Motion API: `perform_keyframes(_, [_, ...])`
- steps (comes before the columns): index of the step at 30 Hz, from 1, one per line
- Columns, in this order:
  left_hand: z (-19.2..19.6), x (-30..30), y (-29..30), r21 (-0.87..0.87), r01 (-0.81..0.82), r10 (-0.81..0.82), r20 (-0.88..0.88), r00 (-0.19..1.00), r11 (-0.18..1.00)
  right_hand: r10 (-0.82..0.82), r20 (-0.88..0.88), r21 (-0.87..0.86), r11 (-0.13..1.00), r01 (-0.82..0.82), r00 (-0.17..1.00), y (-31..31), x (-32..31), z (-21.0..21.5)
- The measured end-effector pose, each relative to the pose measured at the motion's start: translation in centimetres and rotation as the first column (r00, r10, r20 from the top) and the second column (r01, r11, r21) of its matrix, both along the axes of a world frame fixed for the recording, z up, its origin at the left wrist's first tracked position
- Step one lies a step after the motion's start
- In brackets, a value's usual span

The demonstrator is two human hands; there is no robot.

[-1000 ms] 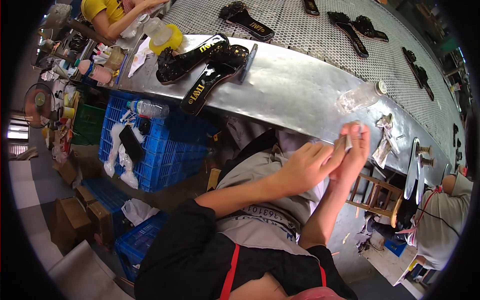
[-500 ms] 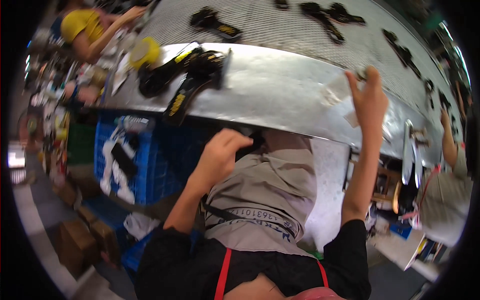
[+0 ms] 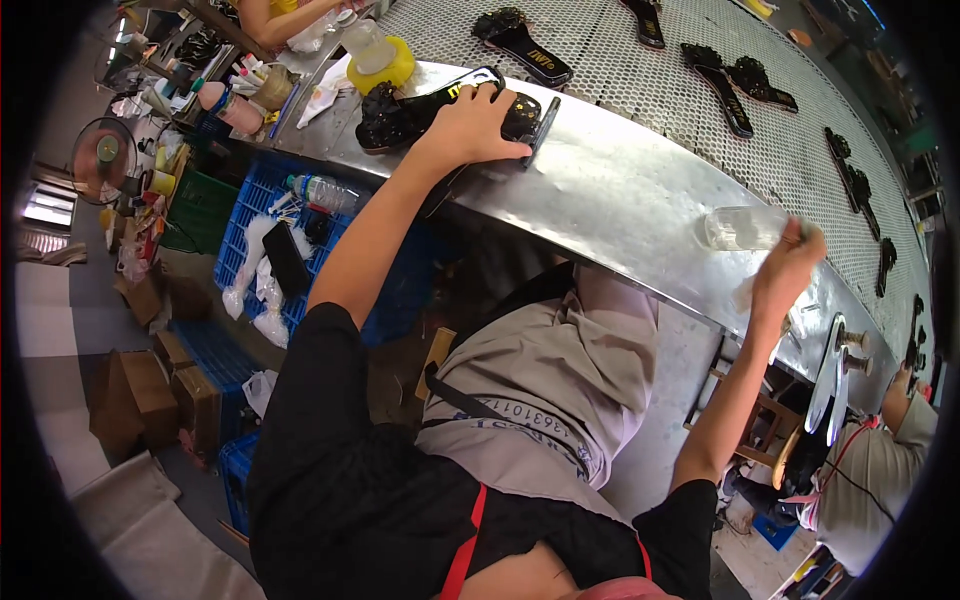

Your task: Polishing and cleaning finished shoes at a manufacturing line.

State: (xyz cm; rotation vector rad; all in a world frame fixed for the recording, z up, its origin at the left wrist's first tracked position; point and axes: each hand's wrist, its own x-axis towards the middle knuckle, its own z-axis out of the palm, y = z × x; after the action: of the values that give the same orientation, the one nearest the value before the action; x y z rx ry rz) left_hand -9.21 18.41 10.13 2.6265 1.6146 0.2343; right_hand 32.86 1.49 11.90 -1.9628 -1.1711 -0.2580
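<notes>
Two black slide sandals with sparkly bows lie at the left of the metal work ledge, one sandal (image 3: pixel 381 122) partly covering the other. My left hand (image 3: pixel 472 128) grips the nearer sandal (image 3: pixel 521 115) from above, its fingers curled over the upper and its thumb out beside a dark narrow bar (image 3: pixel 542 131). Much of that sandal is hidden under the hand. Over at the right, my right hand (image 3: pixel 789 272) is closed on the right end of a clear jar (image 3: pixel 738 228), which points left over the ledge; the fingertips are blurred.
More black sandals (image 3: pixel 522 48) lie on the perforated belt (image 3: pixel 625 120) beyond the ledge. A yellow tub (image 3: pixel 388 66) stands at the far left. Scissors (image 3: pixel 826 375) hang off the right edge. A blue crate (image 3: pixel 245 215) sits below left. Co-workers work at far left and far right.
My left hand has moved from my lap up to the sandals on the ledge. The right hand has come down nearer the ledge, the clear jar beside it. The view has shifted.
</notes>
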Motion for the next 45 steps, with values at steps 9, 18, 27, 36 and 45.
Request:
perform_keyframes(9, [1.3,-2.5,-0.6,-0.003,0.017,-0.014,0.402,0.916,1.000,0.432,-0.838,0.526,0.804,0.278,0.335,-1.1,7.1,-2.2])
perform_keyframes(18, [4.2,-1.6,-11.7,-0.412,0.160,0.433,0.892,-0.132,0.897,0.104,0.178,0.020,0.994,-0.110,0.978,1.2,3.3,0.2])
perform_keyframes(27, [-1.8,7.8,-23.4,-0.545,0.575,0.717,0.689,-0.109,0.611,0.233,0.297,-0.145,0.970,-0.197,0.926,-1.2,-2.7,2.9])
perform_keyframes(36, [-4.1,7.1,-25.1,-0.550,0.512,0.710,0.680,-0.184,0.659,0.096,-0.026,0.171,0.981,-0.091,0.995,-7.2,-9.0,0.3])
perform_keyframes(45, [-4.6,3.0,-24.2,-0.573,0.568,0.759,0.633,-0.150,0.591,0.648,-0.537,0.123,0.693,-0.710,0.540,-13.6,-21.6,-4.7])
